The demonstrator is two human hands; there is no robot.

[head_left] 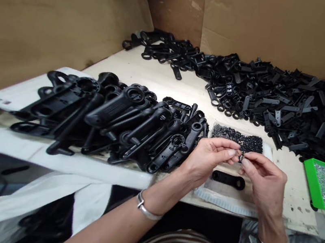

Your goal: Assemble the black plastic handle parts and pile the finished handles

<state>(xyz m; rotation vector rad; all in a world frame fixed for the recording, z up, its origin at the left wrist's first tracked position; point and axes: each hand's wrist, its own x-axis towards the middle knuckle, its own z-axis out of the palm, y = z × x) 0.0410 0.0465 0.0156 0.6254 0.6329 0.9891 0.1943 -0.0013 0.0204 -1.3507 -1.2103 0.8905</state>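
My left hand (211, 156) and my right hand (264, 178) meet close together, each in a pinch. Something tiny and dark sits between the fingertips, too small to name. Just behind them is a clear tray (215, 126) holding many small black parts (251, 144) and, at its left, small greyish pieces. Below the hands, a black oblong plastic piece (227, 180) with a round hole at its right end lies flat on the work surface near the front edge.
Black plastic arm-like parts (125, 120) are heaped to the left on white sheeting (10, 89). A wide pile of black pieces (277, 98) spreads along the back right. A green tray (313, 184) of small metal pieces stands at right. Cardboard walls (288, 30) enclose the table (110, 62).
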